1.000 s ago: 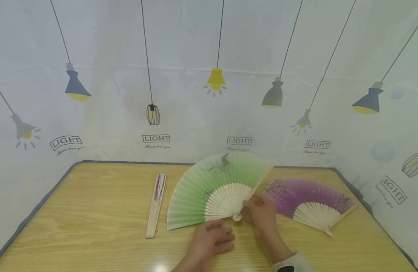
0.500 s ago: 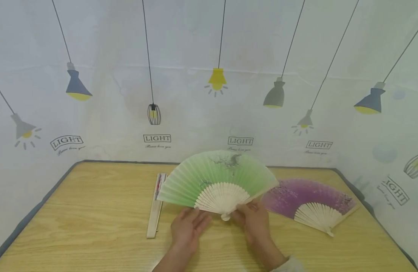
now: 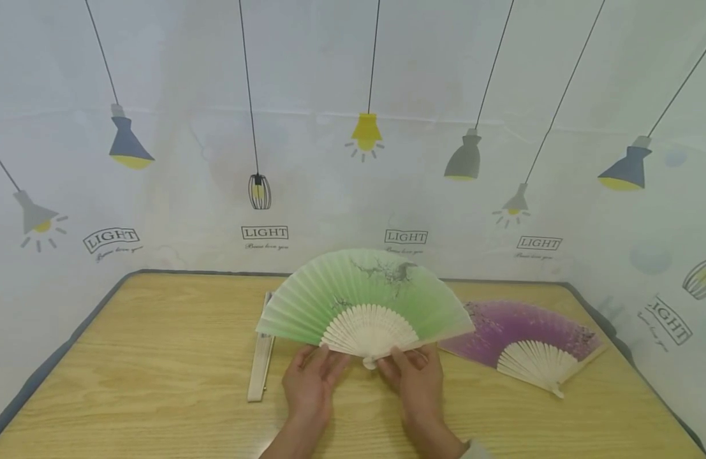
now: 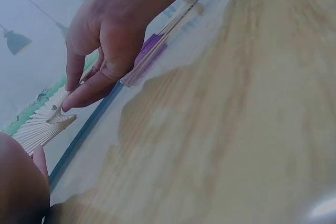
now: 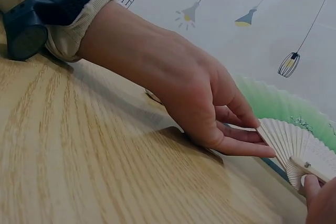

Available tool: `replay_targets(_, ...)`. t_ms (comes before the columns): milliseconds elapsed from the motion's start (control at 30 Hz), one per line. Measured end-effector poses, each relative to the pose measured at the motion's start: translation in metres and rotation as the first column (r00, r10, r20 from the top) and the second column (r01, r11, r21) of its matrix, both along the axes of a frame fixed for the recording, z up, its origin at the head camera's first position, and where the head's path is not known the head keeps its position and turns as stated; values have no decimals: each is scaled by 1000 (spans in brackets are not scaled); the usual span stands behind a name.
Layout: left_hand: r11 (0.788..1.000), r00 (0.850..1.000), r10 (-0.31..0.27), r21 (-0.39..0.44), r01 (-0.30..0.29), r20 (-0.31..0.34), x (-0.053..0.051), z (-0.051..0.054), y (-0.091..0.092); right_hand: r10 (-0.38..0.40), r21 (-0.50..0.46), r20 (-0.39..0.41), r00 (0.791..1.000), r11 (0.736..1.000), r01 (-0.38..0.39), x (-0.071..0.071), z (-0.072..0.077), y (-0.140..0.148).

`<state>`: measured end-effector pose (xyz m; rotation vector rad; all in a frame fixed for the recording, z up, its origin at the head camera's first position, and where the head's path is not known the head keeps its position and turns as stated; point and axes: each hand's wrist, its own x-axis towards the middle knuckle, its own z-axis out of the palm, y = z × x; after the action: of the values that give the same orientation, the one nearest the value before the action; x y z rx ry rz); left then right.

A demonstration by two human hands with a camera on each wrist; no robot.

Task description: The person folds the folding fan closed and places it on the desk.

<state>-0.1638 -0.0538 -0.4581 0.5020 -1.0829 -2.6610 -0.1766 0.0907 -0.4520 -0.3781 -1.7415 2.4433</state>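
Observation:
A green folding fan (image 3: 381, 280) with pale ribs is spread wide in the middle of the head view, raised off the table and tilted up. My left hand (image 3: 309, 386) pinches its left outer rib, thumb on top. On the other side my right hand (image 3: 416, 386) grips the right outer rib close to the pivot. The right wrist view shows the right hand's thumb and fingers on either side of that rib (image 5: 273, 142). To the left lies a folded fan (image 3: 261, 370), its upper part hidden behind the green one.
An open purple fan (image 3: 519, 325) lies on the right of the wooden table (image 3: 157, 357), its left end overlapped in view by the green fan. A white curtain (image 3: 307, 83) printed with lamps surrounds the table's back and sides.
The left hand has moved up and taken hold of the green fan's left rib. The fan has shifted left, levelled out and risen slightly, the right hand moving left with it.

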Motion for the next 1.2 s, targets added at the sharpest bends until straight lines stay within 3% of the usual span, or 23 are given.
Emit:
replay_targets(567, 999, 999, 35, -3, -35, 4, 0, -1, 1, -37, -13, -59, 998, 999, 36, 4, -2, -3)
replay_targets(1067, 999, 1000, 24, -22, -24, 14, -3, 1, 1, -16, 41, -31, 999, 999, 17, 7, 1, -2)
replay_targets(1200, 999, 1000, -2, -53, 2, 7, -3, 1, -1, 2, 44, -16, 1000, 999, -2, 7, 1, -1)
